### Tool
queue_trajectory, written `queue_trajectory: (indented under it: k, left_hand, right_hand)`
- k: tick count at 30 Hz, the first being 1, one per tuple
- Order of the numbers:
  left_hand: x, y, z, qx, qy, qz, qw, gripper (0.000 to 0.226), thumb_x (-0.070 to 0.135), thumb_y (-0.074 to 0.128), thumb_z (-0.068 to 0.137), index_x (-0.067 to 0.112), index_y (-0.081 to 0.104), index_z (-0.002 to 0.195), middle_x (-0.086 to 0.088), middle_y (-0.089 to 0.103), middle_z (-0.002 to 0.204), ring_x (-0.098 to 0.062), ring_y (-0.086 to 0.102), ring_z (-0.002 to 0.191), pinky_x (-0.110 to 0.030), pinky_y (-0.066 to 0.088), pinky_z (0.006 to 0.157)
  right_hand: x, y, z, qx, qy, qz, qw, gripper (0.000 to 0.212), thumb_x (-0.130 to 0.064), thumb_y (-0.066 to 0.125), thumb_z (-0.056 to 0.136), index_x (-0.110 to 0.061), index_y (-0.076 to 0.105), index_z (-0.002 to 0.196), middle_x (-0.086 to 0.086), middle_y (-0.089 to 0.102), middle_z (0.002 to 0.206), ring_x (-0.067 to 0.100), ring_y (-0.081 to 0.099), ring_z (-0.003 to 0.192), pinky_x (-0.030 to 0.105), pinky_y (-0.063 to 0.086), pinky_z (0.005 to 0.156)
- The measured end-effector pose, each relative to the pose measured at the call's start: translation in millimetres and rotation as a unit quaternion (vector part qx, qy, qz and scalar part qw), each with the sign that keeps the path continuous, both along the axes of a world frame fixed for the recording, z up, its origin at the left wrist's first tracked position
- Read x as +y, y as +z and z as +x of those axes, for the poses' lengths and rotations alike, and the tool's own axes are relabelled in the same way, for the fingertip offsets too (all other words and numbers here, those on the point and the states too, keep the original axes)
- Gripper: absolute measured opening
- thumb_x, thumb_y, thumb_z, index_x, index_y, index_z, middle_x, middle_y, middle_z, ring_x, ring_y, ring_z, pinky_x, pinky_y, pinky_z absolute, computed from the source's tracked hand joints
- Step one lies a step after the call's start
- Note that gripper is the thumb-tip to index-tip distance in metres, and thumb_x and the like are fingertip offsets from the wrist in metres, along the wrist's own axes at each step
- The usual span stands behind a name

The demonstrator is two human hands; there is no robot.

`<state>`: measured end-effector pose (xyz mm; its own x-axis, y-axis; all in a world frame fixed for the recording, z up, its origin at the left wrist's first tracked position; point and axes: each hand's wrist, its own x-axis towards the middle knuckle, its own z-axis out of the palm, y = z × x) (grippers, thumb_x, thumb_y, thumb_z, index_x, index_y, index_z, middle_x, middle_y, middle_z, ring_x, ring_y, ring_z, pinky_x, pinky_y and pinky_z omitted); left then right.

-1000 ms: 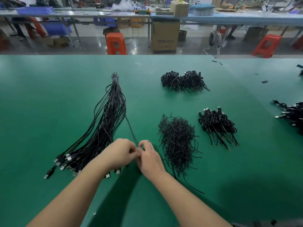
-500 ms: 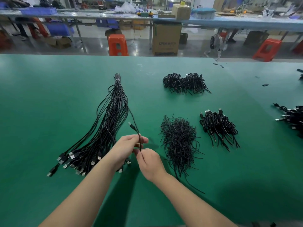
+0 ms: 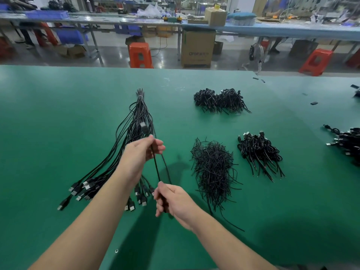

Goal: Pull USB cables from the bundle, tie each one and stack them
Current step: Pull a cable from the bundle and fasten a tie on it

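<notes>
Bundle [image 3: 134, 133] of USB cables fans across the green table [image 3: 39, 123] on the left. Above it, the left hand [image 3: 142, 151] pinches one cable [image 3: 156, 168] near its plug; lower down, the right hand [image 3: 173, 201] grips that cable's doubled length. Rightward lie loose ties [image 3: 213, 168] and tied cable stacks [image 3: 259, 151].

A factory assembly floor — long green worktable [image 3: 58, 114], rows of benches [image 3: 272, 30], cardboard boxes [image 3: 197, 48], orange plastic stools [image 3: 140, 55].
</notes>
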<state>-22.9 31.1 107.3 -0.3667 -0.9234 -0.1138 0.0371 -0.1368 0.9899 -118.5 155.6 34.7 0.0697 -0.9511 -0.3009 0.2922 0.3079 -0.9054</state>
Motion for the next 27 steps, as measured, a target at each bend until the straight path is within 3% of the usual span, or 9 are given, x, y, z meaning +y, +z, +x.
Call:
queue_trajectory:
  k: [4, 7, 9, 12, 15, 19, 22, 24, 27]
  left_hand:
    - [-14, 13, 5, -0.003, 0.024, -0.037, 0.999, 0.032, 0.032, 0.050, 0.100, 0.016, 0.078, 0.097, -0.003, 0.077, 0.103, -0.016, 0.068, 0.093, -0.037, 0.046, 0.089]
    - [-10, 12, 7, -0.058, -0.012, -0.075, 0.995, 0.027, 0.040, 0.054, 0.099, 0.029, 0.077, 0.106, 0.012, 0.074, 0.111, -0.010, 0.066, 0.105, -0.033, 0.047, 0.091]
    - [-1, 5, 5, -0.082, -0.052, -0.077, 0.992, 0.025, 0.044, 0.056, 0.097, 0.036, 0.075, 0.111, 0.014, 0.072, 0.114, -0.007, 0.066, 0.106, -0.032, 0.049, 0.089]
    - [12, -2, 0, -0.055, -0.072, -0.028, 0.995, 0.023, 0.043, 0.060, 0.096, 0.036, 0.076, 0.110, 0.006, 0.075, 0.104, -0.018, 0.070, 0.101, -0.030, 0.054, 0.078]
    - [17, -1, -2, -0.026, -0.094, -0.038, 0.995, 0.027, 0.039, 0.059, 0.095, 0.025, 0.077, 0.108, -0.002, 0.073, 0.086, -0.019, 0.069, 0.093, -0.030, 0.054, 0.084]
    - [18, 2, 0, -0.011, -0.132, -0.031, 0.991, 0.034, 0.032, 0.049, 0.101, 0.015, 0.076, 0.111, -0.016, 0.073, 0.108, -0.027, 0.068, 0.101, -0.031, 0.052, 0.086]
    - [17, 5, 0, -0.040, -0.156, -0.033, 0.986, 0.038, 0.031, 0.041, 0.105, 0.017, 0.074, 0.116, -0.011, 0.074, 0.112, -0.021, 0.067, 0.111, -0.033, 0.048, 0.098]
    - [16, 7, 2, -0.059, -0.163, -0.053, 0.983, 0.040, 0.035, 0.040, 0.101, 0.019, 0.073, 0.118, -0.003, 0.074, 0.114, -0.016, 0.067, 0.111, -0.033, 0.046, 0.101]
    - [16, 12, 1, -0.065, -0.141, -0.095, 0.983, 0.044, 0.034, 0.036, 0.100, 0.019, 0.075, 0.112, 0.001, 0.075, 0.113, -0.010, 0.070, 0.098, -0.027, 0.049, 0.088]
  right_hand:
    - [0, 11, -9, 0.062, 0.006, 0.009, 0.998, 0.039, -0.035, 0.042, 0.107, -0.007, 0.066, 0.096, 0.002, 0.067, 0.080, 0.019, 0.064, 0.075, 0.041, 0.053, 0.089]
    - [-9, 30, -14, 0.101, -0.012, -0.011, 0.995, 0.044, -0.040, 0.034, 0.108, -0.008, 0.064, 0.115, 0.007, 0.074, 0.103, 0.026, 0.069, 0.099, 0.042, 0.053, 0.100]
    - [-20, 46, -17, 0.068, -0.028, -0.034, 0.997, 0.043, -0.039, 0.033, 0.108, -0.008, 0.062, 0.120, 0.011, 0.073, 0.106, 0.028, 0.069, 0.101, 0.042, 0.055, 0.096]
    - [-34, 68, -22, 0.009, -0.054, -0.061, 0.997, 0.033, -0.030, 0.039, 0.109, -0.007, 0.061, 0.115, 0.010, 0.069, 0.094, 0.021, 0.065, 0.070, 0.036, 0.057, 0.070]
    - [-40, 73, -25, 0.045, -0.098, -0.072, 0.992, 0.028, -0.024, 0.044, 0.108, -0.010, 0.059, 0.088, 0.004, 0.053, 0.072, 0.007, 0.036, 0.043, 0.021, 0.032, 0.044]
    - [-39, 65, -22, 0.131, -0.119, -0.104, 0.979, 0.031, -0.024, 0.048, 0.105, -0.009, 0.057, 0.080, 0.005, 0.042, 0.065, 0.007, 0.028, 0.043, 0.022, 0.024, 0.044]
    - [-37, 63, -20, 0.161, -0.135, -0.113, 0.971, 0.035, -0.026, 0.049, 0.104, -0.001, 0.055, 0.080, 0.011, 0.042, 0.068, 0.008, 0.029, 0.045, 0.026, 0.024, 0.046]
    - [-36, 64, -19, 0.157, -0.131, -0.112, 0.972, 0.037, -0.027, 0.049, 0.104, -0.005, 0.054, 0.074, 0.008, 0.044, 0.064, 0.008, 0.030, 0.044, 0.025, 0.025, 0.047]
    - [-33, 65, -17, 0.100, -0.093, -0.089, 0.987, 0.037, -0.032, 0.046, 0.106, -0.014, 0.055, 0.075, -0.004, 0.044, 0.056, 0.006, 0.029, 0.042, 0.020, 0.025, 0.044]
